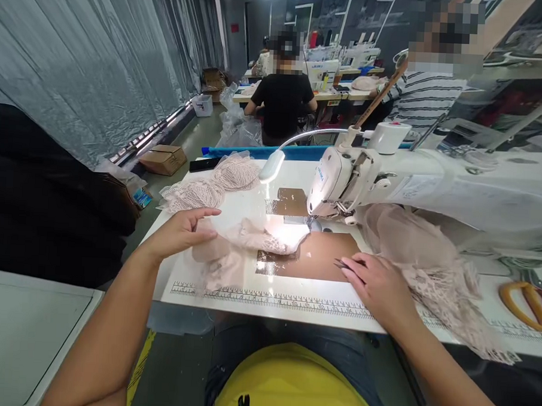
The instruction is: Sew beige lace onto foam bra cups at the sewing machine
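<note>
**Lace piece (pixel 269 239) at the sewing machine (pixel 433 180): work apparently part-way**

The pale lace piece lies on the table (pixel 248 205), left of the sewing machine's head. One end reaches the lit stitching area; whether it sits under the presser foot is too small to tell. Its sheer end spreads farther left of the machine, loose and rumpled.

The hands are well apart. The left hand (pixel 180 230), left of the machine, rests at the sheer end, thumb and forefinger parted; whether it grips the cloth cannot be told. The right hand (pixel 379 285), on the near side of the machine, is closed around a small dark pointed tool (pixel 340 263), above the brown panel (pixel 322 253).

Judged from this layout, the present piece is unfinished: it lies at the machine, but no completed seam can be made out. Two lace bundles (pixel 194 195) (pixel 236 171) lie beyond it, left of the machine, and a heap of sheer cloth and lace (pixel 408 233) lies below the machine's arm. Whether either group is finished or waiting cannot be determined.
</note>
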Demonstrator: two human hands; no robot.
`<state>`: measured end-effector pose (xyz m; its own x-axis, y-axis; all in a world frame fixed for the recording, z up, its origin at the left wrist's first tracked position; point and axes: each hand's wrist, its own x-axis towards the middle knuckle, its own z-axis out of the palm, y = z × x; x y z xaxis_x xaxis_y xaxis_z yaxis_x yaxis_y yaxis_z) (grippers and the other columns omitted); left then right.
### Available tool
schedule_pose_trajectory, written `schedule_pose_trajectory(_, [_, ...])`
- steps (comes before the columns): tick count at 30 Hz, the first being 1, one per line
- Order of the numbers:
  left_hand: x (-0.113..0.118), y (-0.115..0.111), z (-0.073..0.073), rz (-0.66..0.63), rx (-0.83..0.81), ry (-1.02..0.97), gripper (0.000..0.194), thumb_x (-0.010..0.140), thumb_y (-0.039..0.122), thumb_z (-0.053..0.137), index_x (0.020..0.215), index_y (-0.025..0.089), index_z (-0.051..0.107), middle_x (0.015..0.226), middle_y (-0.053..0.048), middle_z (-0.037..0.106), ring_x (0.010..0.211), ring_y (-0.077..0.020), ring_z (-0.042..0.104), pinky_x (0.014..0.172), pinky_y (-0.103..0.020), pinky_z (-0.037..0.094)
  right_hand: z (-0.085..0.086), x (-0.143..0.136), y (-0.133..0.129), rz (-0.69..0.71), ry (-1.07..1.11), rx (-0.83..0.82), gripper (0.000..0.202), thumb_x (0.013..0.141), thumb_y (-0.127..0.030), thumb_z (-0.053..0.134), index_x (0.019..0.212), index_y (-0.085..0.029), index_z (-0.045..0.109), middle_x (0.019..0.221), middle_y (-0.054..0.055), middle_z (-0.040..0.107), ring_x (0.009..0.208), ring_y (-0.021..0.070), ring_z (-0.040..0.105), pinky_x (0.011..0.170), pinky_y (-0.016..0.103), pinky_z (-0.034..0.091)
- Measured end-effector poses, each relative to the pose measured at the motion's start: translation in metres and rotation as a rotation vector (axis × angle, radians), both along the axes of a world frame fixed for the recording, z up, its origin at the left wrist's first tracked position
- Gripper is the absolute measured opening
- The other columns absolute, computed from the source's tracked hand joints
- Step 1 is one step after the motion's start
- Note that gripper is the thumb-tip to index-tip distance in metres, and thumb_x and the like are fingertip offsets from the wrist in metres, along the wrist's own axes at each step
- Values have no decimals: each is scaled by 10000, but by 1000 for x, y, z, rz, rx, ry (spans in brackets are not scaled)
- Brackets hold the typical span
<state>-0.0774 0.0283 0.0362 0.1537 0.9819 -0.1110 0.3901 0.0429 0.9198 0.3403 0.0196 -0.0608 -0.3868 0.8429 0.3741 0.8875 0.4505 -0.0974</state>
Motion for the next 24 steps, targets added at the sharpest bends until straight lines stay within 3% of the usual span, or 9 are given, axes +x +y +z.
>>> schedule_pose_trajectory(3, [0,1,-3,-49,-51,-5,664,725,369,718,1316,170,490,657,25,570,601,-128,520,535,-211,403,-9,22,-3,-24,-8,97,374,922,-337,419,1060,-114,686,1041,158,640,961,300,577,869,454,442])
schedule_pose_trajectory(6, [12,0,-4,-77,-39,21,625,742,367,703,1301,175,501,653,36,544,604,-113,500,544,-199,382,1,15,-12,9,149,57,345,912,-350,450,1067,-142,677,1057,135,645,995,286,584,874,426,456])
schedule_pose_trajectory(10, [45,-8,3,-231,2,47,527,743,357,695,1228,191,571,768,3,605,684,-136,549,606,-225,428,29,-28,-27,116,512,-283,323,891,-377,518,1165,-239,621,1232,93,592,1082,238,581,771,314,509])
schedule_pose_trajectory(13, [83,-17,9,-432,108,-15,448,737,317,700,1161,196,617,1030,-53,646,901,-189,595,770,-281,467,45,-70,-33,345,688,-471,648,747,-429,696,1328,-241,482,1290,108,550,1182,276,510,928,386,450])
schedule_pose_trajectory(15, [106,-17,9,-499,176,-18,399,771,313,667,1145,182,619,1046,-69,651,907,-189,600,765,-282,471,47,-94,-33,488,817,-645,556,701,-454,726,1169,-192,577,1083,95,638,1010,260,586,838,362,485])
schedule_pose_trajectory(16, [115,-14,7,-484,220,14,366,803,323,632,1137,174,616,1008,-70,656,866,-181,601,730,-276,472,47,-103,-32,512,850,-795,399,756,-451,675,1032,-170,615,927,67,658,857,222,612,731,322,501])
schedule_pose_trajectory(18, [127,-4,-3,-383,348,141,318,864,343,550,1121,165,608,982,-76,653,842,-180,593,704,-280,470,44,-112,-31,528,905,-999,309,811,-453,606,824,-145,610,727,25,619,669,163,578,590,261,468])
schedule_pose_trajectory(21, [133,13,-25,-360,497,432,249,895,334,492,1026,170,627,1055,-95,629,963,-217,572,806,-327,465,41,-98,-34,525,1014,-1085,328,759,-456,654,813,-135,617,736,24,620,672,155,578,593,251,472])
schedule_pose_trajectory(24, [126,13,-44,-394,511,634,188,876,324,513,855,170,619,995,-95,620,962,-245,563,829,-373,459,42,-52,-42,385,1186,-1024,393,681,-465,721,901,-151,637,797,44,660,720,189,617,631,282,513])
